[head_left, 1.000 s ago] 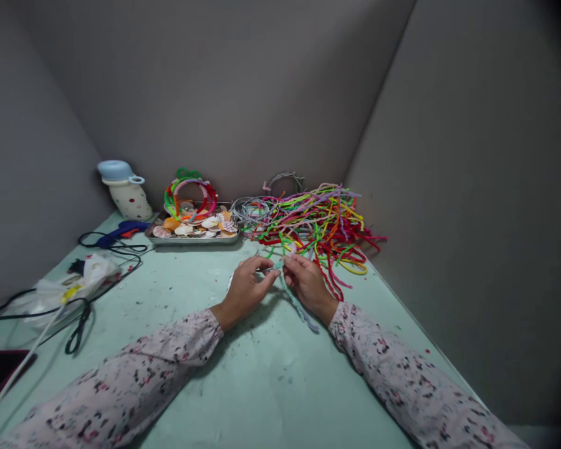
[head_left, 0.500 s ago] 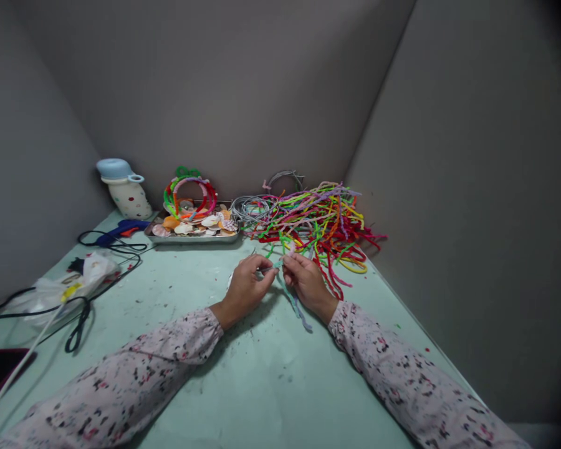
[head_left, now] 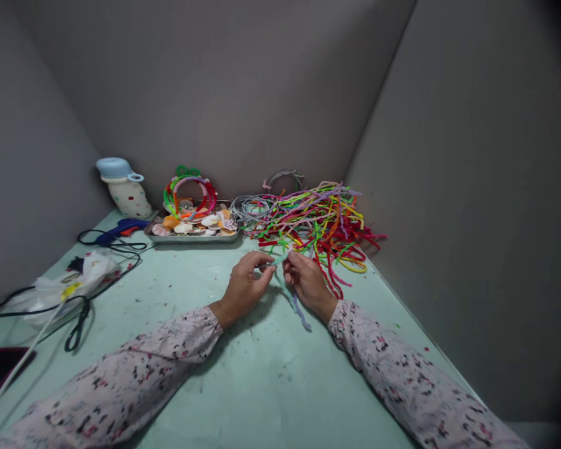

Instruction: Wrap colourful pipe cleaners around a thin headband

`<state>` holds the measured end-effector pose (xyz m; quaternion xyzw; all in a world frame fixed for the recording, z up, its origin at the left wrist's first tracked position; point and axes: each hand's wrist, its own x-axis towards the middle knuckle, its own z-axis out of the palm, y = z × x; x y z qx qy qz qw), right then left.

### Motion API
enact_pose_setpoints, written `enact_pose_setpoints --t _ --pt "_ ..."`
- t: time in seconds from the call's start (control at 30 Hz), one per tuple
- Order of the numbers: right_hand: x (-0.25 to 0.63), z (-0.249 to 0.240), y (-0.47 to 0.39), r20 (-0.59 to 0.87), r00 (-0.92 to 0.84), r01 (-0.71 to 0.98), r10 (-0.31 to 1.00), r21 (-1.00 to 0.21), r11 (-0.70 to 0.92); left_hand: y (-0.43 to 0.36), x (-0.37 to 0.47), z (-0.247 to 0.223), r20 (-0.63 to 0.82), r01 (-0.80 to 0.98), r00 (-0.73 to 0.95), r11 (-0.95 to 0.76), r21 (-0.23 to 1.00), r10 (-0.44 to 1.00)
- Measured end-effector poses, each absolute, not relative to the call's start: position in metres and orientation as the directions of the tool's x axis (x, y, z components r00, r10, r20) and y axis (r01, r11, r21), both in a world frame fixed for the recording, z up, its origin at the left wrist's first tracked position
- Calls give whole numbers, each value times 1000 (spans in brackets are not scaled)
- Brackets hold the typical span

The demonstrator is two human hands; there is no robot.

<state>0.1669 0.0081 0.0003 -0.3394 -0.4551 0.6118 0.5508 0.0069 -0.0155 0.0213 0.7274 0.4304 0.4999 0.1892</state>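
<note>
My left hand (head_left: 249,285) pinches a light green and pale pipe-cleaner piece (head_left: 281,259) between thumb and fingers, at the middle of the table. Close to its right, my right hand (head_left: 308,282) grips the other end of that piece, fingertips a short gap from the left ones. Fuzzy ends in mint and lavender (head_left: 301,313) hang down between the hands onto the table. A heap of colourful pipe cleaners (head_left: 327,218) lies just beyond my right hand. How the strands are joined is too small to tell.
A metal tray (head_left: 199,239) of shells carries colourful rings (head_left: 190,194). Grey wire coils (head_left: 252,210) lie beside it. At the left are a bottle (head_left: 127,190), black cables (head_left: 77,330), a plastic bag (head_left: 47,296) and a dark object (head_left: 2,371). Grey walls enclose the table (head_left: 262,399).
My hands have shifted slightly, and the fingertips are a little farther apart, with more of the light green piece showing between them.
</note>
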Motion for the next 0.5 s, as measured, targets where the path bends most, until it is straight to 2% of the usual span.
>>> enact_pose_setpoints --t 0.23,0.5 --pt "166 -1 12 31 -120 -440 992 -897 -25 -15 6 22 568 434 149 -570 698 809" --pt "168 2 9 46 -135 -446 990 -895 -19 -14 4 24 597 458 100 -569 683 796"
